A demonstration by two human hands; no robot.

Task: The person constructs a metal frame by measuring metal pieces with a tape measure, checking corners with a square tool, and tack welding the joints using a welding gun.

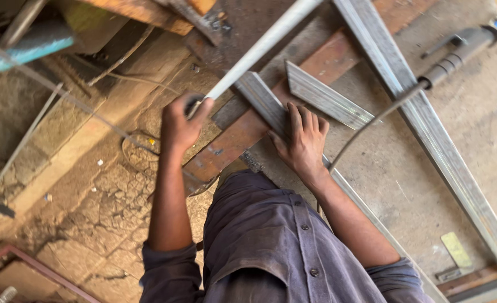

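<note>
Gripped in the left hand [180, 124]: one pale metal rod [259, 47], fist wrapped tight round its near end, the rod slanting up and away from the rust-brown steel plate [234, 140] that serves as landmark. Right hand [303, 145]: no closed grip, fingers spread flat and pressed on a grey angle bar [262, 101] that lies across the plate. Second angle piece [324, 96]: short, ribbed, lying just beyond the right hand's fingertips, its near end over the plate's edge. Long grey metal frame [428, 134]: on the floor to the right of the plate, one rail running from the top of the view to the lower right corner. Dark cable [372, 123]: curving from behind the right wrist up over the frame rail to a grey cylindrical handle [456, 56] well right of the plate. Cracked concrete floor [113, 196]: left of the plate. Person's grey-blue buttoned shirt [271, 247]: below the plate.
</note>
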